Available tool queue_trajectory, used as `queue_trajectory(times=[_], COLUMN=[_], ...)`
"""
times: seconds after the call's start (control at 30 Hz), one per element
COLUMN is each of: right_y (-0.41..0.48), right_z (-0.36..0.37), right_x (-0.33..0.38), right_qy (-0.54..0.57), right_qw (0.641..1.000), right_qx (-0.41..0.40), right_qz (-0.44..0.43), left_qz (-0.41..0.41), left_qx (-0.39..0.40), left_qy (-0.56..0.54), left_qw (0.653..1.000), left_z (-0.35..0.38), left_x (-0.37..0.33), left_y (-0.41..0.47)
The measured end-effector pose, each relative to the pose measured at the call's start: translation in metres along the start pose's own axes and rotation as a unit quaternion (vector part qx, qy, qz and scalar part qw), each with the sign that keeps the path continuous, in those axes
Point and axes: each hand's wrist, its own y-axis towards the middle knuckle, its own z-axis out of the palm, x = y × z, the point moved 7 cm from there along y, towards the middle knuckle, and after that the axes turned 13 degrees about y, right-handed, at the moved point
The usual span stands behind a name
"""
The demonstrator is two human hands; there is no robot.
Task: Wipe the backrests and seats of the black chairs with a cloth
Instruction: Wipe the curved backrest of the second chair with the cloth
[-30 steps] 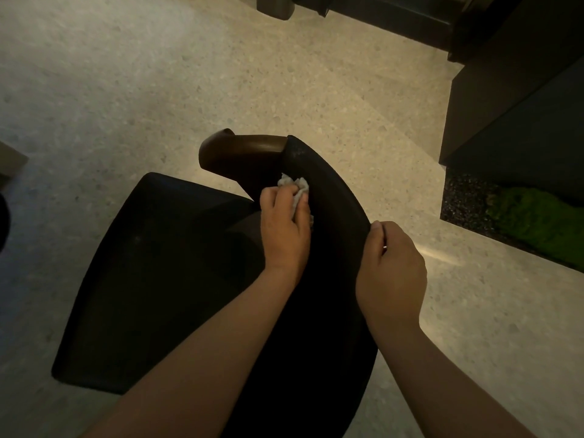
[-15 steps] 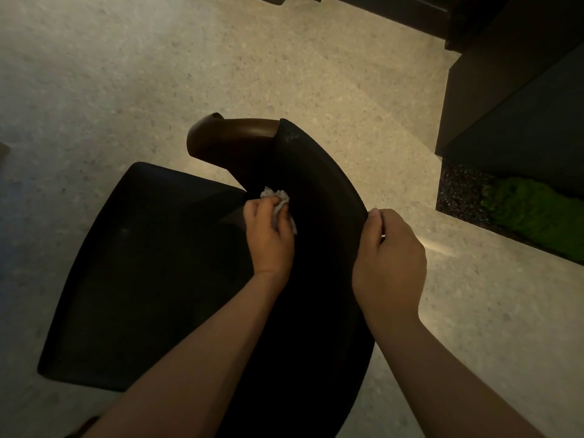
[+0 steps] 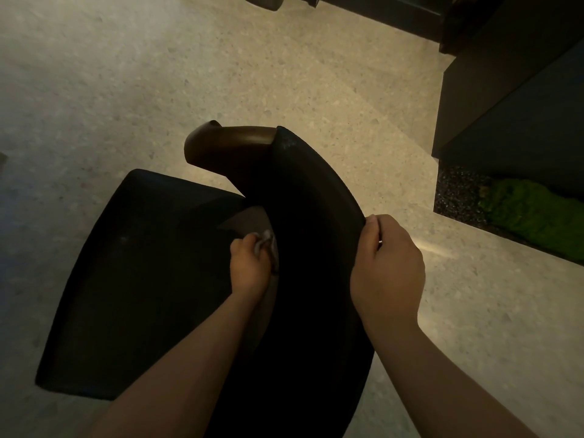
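In the head view, a crumpled cloth [image 3: 264, 241] is gripped in the closed left hand [image 3: 249, 267] and pressed low against the inner face of the black backrest [image 3: 313, 216], just above the seat [image 3: 142, 279]. The backrest's top edge (curved, ending in a brown wooden arm [image 3: 227, 147]) is clasped by the right hand [image 3: 387, 273], fingers curled over it.

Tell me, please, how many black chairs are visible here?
1. The black chair stands directly below the camera; the left hand presses the cloth against its backrest, the right hand grips the top edge. Others may be out of frame.

cloth [image 3: 264, 243] mostly hidden in left hand [image 3: 250, 267], chair [image 3: 303, 358] cut off below
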Motion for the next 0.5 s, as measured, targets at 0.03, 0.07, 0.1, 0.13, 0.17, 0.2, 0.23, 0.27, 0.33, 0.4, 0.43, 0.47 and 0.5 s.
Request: queue_trajectory(times=[0.03,0.07,0.1,0.13,0.17,0.2,0.23,0.27,0.33,0.4,0.43,0.47,0.5], right_y=[0.0,0.0,0.0,0.0,0.0,-0.001,-0.001,-0.001,0.0,0.0,0.0,0.0,0.0], right_z=[0.0,0.0,0.0,-0.001,0.0,0.0,0.0,0.0,0.0,0.0,0.001,0.001,0.002], right_x=[0.0,0.001,0.001,0.002,0.003,0.003,0.002,0.002,0.002,0.002,0.001,0.002,0.002], right_qy=[-0.003,-0.007,-0.011,-0.014,-0.017,-0.02,-0.023,-0.026,-0.032,-0.04,-0.044,-0.047,-0.05], right_qw=[1.0,1.0,1.0,1.0,1.0,1.0,1.0,1.0,0.999,0.999,0.999,0.999,0.999], right_qx=[0.001,0.002,0.003,0.004,0.006,0.008,0.01,0.011,0.009,0.007,0.006,0.006,0.007], right_qz=[0.0,0.001,0.003,0.004,0.005,0.007,0.009,0.01,0.008,0.01,0.011,0.01,0.01], left_qz=[0.011,0.029,0.05,0.073,0.098,0.124,0.151,0.177,0.226,0.267,0.284,0.296,0.302], left_qx=[-0.022,-0.05,-0.084,-0.119,-0.151,-0.177,-0.197,-0.215,-0.248,-0.257,-0.251,-0.247,-0.25], left_qy=[-0.005,-0.006,-0.004,-0.004,-0.008,-0.018,-0.031,-0.043,-0.04,-0.013,0.005,0.03,0.065], left_qw=[1.0,0.998,0.995,0.99,0.984,0.976,0.968,0.96,0.941,0.929,0.925,0.922,0.918], left_z=[-0.007,-0.016,-0.026,-0.036,-0.046,-0.054,-0.061,-0.067,-0.075,-0.071,-0.065,-0.057,-0.051], left_x=[-0.006,-0.016,-0.029,-0.042,-0.058,-0.074,-0.091,-0.107,-0.136,-0.163,-0.174,-0.183,-0.189], left_y=[-0.001,-0.004,-0.008,-0.013,-0.019,-0.027,-0.034,-0.041,-0.051,-0.053,-0.052,-0.051,-0.05])
